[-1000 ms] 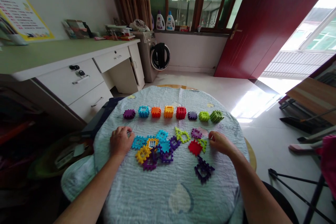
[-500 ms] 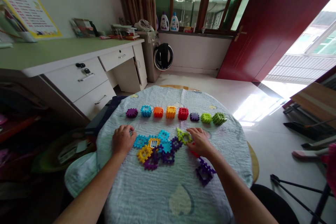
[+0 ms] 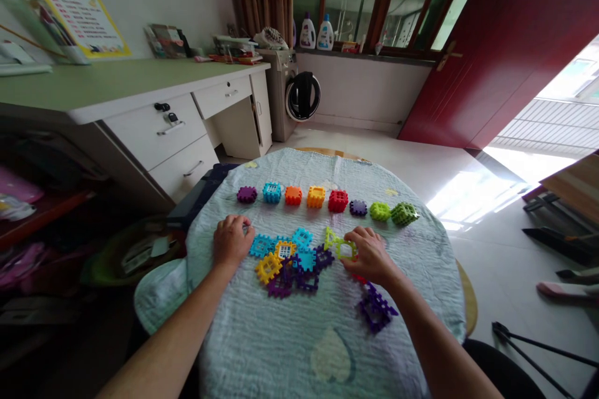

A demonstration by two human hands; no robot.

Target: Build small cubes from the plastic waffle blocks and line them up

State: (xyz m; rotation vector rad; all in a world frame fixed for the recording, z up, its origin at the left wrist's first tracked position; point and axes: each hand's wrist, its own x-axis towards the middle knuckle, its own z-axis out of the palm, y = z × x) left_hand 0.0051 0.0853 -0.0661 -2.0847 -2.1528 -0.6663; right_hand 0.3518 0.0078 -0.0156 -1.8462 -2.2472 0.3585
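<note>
Clock positions were read from the middle of the cloth-covered table (image 3: 262, 336), twelve at its far edge. One change was recorded: a second earlier the right hand (image 3: 370, 255) stood to the right of the loose pieces; it had since crossed inward over them, to near three o'clock. Its thumb and fingertips lay at the right edge of the lime frame (image 3: 347, 257), just off centre towards two o'clock, beside the lime triangle (image 3: 329, 237). Whether they had closed on the frame could not be told. The hand now hid most of the red piece (image 3: 359, 278). The left hand (image 3: 231, 242) remained curled at nine to ten o'clock, beside the blue panels (image 3: 262, 245); whether it held anything could not be established. The block row (image 3: 316, 197), eleven to two o'clock, stood unchanged. In my judgement, the work had centred on the lime frame, with the right hand alone active.
</note>
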